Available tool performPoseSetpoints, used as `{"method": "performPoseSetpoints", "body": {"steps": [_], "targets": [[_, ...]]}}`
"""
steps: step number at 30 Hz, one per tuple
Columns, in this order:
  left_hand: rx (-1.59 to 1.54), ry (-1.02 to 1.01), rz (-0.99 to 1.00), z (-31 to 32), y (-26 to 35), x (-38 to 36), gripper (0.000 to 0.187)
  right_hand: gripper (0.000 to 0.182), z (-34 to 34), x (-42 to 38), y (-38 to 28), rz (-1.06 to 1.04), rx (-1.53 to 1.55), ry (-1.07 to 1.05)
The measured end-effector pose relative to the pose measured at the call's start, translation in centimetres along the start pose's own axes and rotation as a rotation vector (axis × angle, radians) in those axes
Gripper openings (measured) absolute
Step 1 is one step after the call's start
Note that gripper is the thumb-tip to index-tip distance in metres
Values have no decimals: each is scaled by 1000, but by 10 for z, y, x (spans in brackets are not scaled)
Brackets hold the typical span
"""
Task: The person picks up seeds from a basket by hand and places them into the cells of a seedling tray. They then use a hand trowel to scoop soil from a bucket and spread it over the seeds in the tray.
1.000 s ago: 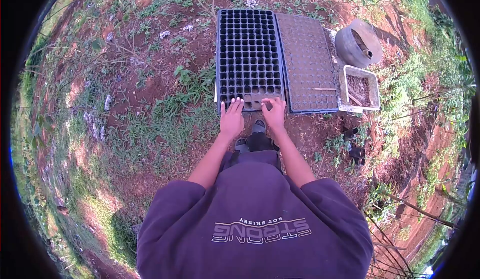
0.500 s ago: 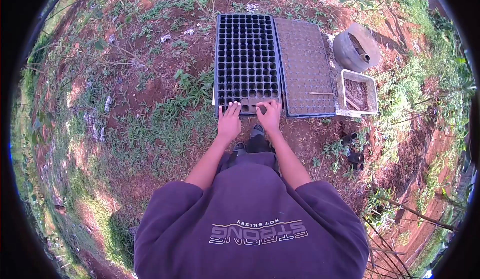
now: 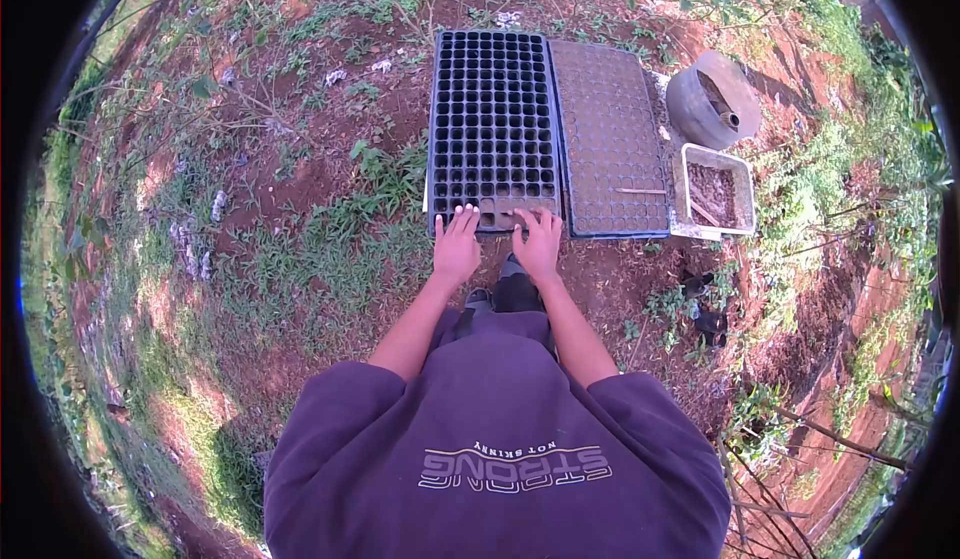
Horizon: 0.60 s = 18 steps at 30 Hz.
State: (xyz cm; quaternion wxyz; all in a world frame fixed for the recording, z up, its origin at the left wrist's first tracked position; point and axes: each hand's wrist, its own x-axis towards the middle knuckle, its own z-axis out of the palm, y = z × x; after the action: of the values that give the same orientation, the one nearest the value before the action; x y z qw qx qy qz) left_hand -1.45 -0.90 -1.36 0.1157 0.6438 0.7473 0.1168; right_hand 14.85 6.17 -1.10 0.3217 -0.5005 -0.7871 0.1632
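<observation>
black seedling tray [image 3: 492, 119]: many-celled plastic, lying flat on the ground, stretching away from the hands. most cells empty and dark; the near row under the fingertips of both hands holds brown soil.

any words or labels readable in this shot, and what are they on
"STRONG", upside down in the view, in large outlined letters on the purple shirt.
"NOT SKINNY", small, above it in the view, also upside down, on the same shirt.
No readable text on the seedling trays, the white tub or the grey pot.
</observation>
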Motion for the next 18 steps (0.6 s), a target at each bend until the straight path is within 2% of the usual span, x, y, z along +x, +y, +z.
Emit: {"method": "performPoseSetpoints", "body": {"steps": [18], "targets": [[-21, -43, -14, -5, 1, 0, 62, 29, -1, -5, -8, -56, -33, -53]]}}
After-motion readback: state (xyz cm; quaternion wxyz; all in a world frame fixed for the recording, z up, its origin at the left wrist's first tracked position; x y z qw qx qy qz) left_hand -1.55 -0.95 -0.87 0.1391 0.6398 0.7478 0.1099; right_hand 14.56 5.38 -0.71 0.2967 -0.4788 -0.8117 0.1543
